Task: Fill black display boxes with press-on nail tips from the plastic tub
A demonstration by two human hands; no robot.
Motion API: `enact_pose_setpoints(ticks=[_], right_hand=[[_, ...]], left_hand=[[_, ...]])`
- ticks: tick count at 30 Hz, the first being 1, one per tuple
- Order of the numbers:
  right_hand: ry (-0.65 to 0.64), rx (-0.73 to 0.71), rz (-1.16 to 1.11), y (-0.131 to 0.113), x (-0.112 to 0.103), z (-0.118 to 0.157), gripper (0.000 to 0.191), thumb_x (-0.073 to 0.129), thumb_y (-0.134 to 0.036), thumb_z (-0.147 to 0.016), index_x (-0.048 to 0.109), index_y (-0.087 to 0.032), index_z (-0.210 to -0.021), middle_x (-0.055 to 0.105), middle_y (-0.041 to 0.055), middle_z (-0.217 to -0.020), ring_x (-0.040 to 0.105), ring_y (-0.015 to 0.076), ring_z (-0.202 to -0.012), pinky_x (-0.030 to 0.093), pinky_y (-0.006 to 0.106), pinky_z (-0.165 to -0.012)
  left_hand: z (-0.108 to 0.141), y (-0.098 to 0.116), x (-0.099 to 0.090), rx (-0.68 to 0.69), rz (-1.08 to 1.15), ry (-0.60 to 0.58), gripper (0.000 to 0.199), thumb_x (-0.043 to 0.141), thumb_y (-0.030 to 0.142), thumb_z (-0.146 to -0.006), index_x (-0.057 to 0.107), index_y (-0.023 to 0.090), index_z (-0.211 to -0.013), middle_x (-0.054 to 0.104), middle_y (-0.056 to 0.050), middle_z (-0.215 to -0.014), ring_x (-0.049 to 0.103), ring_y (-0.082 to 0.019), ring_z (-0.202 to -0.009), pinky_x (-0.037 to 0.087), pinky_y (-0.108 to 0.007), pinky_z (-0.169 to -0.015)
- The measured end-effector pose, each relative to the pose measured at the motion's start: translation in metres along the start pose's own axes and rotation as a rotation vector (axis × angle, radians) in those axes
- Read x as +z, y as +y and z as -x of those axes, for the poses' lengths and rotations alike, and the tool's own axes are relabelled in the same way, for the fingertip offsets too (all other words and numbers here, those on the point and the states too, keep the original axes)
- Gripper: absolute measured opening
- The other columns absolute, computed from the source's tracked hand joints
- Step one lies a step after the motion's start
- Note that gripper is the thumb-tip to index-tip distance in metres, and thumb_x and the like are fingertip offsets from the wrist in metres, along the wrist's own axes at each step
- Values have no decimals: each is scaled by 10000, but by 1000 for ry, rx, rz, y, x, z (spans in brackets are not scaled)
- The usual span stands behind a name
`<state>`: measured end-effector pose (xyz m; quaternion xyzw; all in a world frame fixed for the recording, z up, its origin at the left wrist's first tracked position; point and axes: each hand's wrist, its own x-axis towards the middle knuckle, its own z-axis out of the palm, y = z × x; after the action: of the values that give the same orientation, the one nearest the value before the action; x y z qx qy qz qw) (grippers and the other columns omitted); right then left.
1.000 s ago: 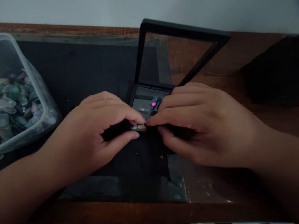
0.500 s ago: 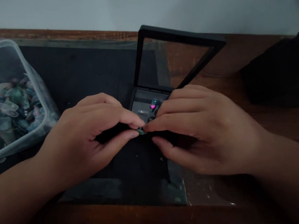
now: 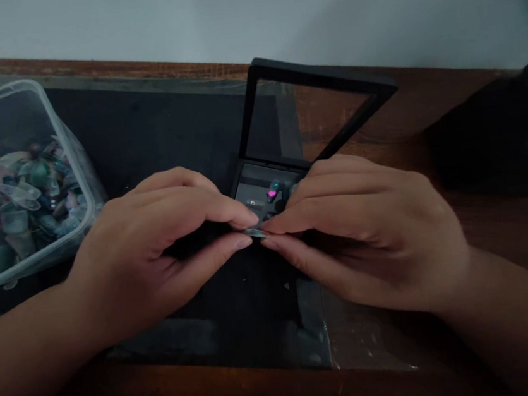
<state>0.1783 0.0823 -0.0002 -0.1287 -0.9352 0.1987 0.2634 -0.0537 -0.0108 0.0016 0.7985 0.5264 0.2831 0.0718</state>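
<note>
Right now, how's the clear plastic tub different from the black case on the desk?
The clear plastic tub has see-through walls and no lid on it; the black case is opaque framed, its windowed lid propped up. The tub holds a heap of many coloured stones; the case shows only a few small pieces. The tub sits left of the left hand; the case lies behind both hands. Both rest on the desk.

A tiny stone [image 3: 254, 231] sits right between the tips of both hands. It is small and flat, and it looks pale green or grey, though the room is dim and most of it is covered, so its colour is hard to tell. It is held just above the dark mat, in front of the open black box [image 3: 270, 188]. The box has its clear lid standing up, and a few little stones, one bright pink, lie inside.
</note>
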Motion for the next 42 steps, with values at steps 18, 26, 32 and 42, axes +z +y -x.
enact_pose_setpoints(ticks=[18,26,32,42], right_hand=[[91,76,33,-5,-5,-1,162,660,-154,-924,726,-178,-779,700,2,-701,589,154,-654,440,374,-660],[54,156,308,-9,-18,-4,187,608,-143,-852,622,-199,-674,630,21,-659,544,170,-616,365,400,-620],[-148,127,326,-6,-23,-5,151,612,-171,-825,607,-208,-678,594,-3,-655,525,165,-620,332,373,-626],[-302,77,297,2,-26,-5,141,592,-157,-900,660,-213,-791,641,-10,-722,525,162,-637,334,359,-637]], left_hand=[[-5,1,-4,-6,-42,31,124,646,227,-1018,751,279,-1055,817,38,-972,731,-154,-970,579,-253,-884],[0,-7,4,106,-154,15,149,640,173,-990,737,280,-1027,784,18,-995,708,-222,-1004,547,-377,-992],[4,-5,7,165,-195,21,169,671,146,-964,742,273,-1050,782,1,-1003,710,-239,-982,578,-441,-938],[0,-8,10,136,-77,-49,130,658,242,-1010,753,299,-1079,794,2,-987,712,-223,-958,600,-409,-921]])
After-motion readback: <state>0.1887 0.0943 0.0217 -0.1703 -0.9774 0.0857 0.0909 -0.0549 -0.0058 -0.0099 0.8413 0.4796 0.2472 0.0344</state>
